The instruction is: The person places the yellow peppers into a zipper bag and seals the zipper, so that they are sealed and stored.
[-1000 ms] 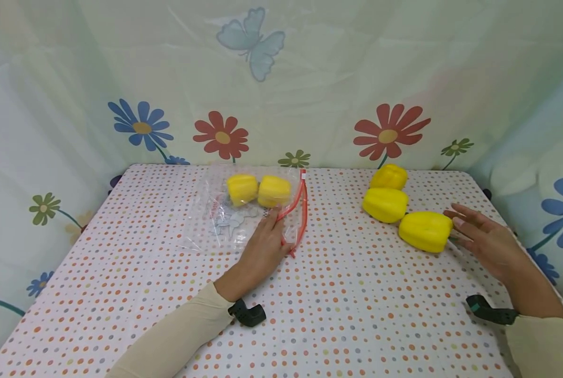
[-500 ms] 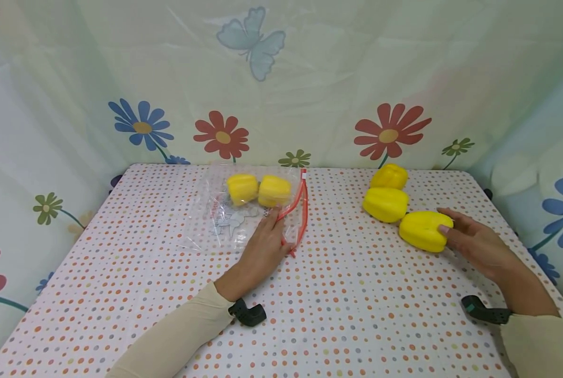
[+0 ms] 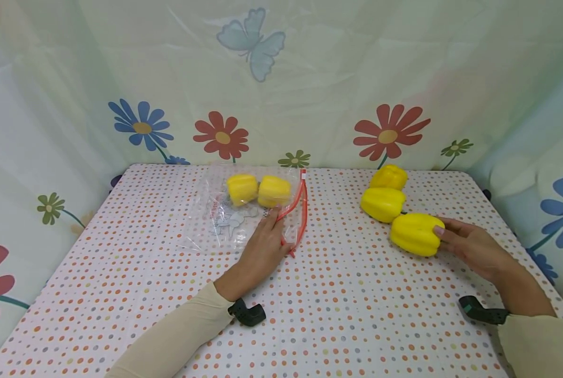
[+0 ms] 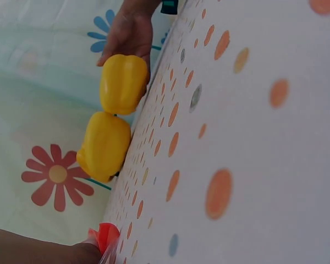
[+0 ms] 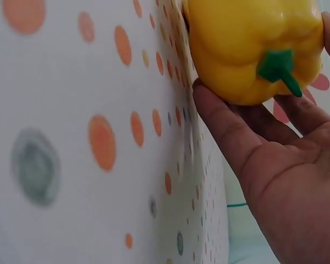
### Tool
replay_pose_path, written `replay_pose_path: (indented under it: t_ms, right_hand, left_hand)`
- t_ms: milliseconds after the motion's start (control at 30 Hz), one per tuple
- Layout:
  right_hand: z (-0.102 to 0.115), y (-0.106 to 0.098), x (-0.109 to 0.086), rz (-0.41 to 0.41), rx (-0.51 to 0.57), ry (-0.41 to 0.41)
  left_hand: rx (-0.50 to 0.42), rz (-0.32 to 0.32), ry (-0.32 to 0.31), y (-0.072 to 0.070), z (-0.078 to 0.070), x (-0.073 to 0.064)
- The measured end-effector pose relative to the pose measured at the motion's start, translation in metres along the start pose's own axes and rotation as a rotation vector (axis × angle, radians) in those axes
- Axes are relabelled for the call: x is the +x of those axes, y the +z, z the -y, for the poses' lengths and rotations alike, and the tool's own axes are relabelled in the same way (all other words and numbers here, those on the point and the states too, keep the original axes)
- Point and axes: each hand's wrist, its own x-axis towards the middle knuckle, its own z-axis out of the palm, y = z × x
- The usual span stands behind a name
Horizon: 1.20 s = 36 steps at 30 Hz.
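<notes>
My right hand (image 3: pixel 475 249) grips a yellow bell pepper (image 3: pixel 414 234) by its stem end, thumb on top. In the right wrist view, fingers lie under the pepper (image 5: pixel 247 44) and its green stem sticks out toward the palm. Close beyond it are two more yellow bell peppers, one nearer (image 3: pixel 382 205) and one farther back (image 3: pixel 389 177). My left hand (image 3: pixel 261 252) holds the red-edged mouth of a clear zip bag (image 3: pixel 196 231) against the table. Inside the bag lie two yellow bell peppers (image 3: pixel 274 190), side by side. A bit of the red zip (image 4: pixel 107 235) shows at the left fingertips.
A white dotted cloth covers the table (image 3: pixel 347 315). Flower-printed curtains (image 3: pixel 319 79) rise close behind its back edge and along both sides. Each wrist carries a black camera mount (image 3: pixel 247 313).
My right hand has moved left onto the front pepper and taken hold of it. That pepper has shifted slightly left and the one behind moved a little. The left hand stays still.
</notes>
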Motion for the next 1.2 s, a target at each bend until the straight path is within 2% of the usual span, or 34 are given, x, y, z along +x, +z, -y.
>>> replay_pose_path:
  t_ms: [167,500,667,867,1200]
  right_hand:
    - [0.006,0.008,-0.001,0.043,-0.029,-0.055]
    - [0.021,0.028,0.004,0.072,-0.022,-0.054]
    - [0.028,0.037,0.008,0.066,-0.059,-0.054]
    - [0.038,0.050,0.010,0.080,-0.048,-0.094]
    - [0.057,0.065,0.016,0.072,-0.061,-0.101]
  left_hand:
    - [-0.003,-0.004,0.004,0.001,0.001,0.000]
    - [0.015,-0.004,0.024,0.001,0.003,0.000]
    - [0.010,-0.003,0.022,0.002,0.003,0.000]
    - [0.010,-0.006,0.023,0.003,0.003,0.001]
    - [0.014,-0.009,0.022,0.001,0.001,0.001]
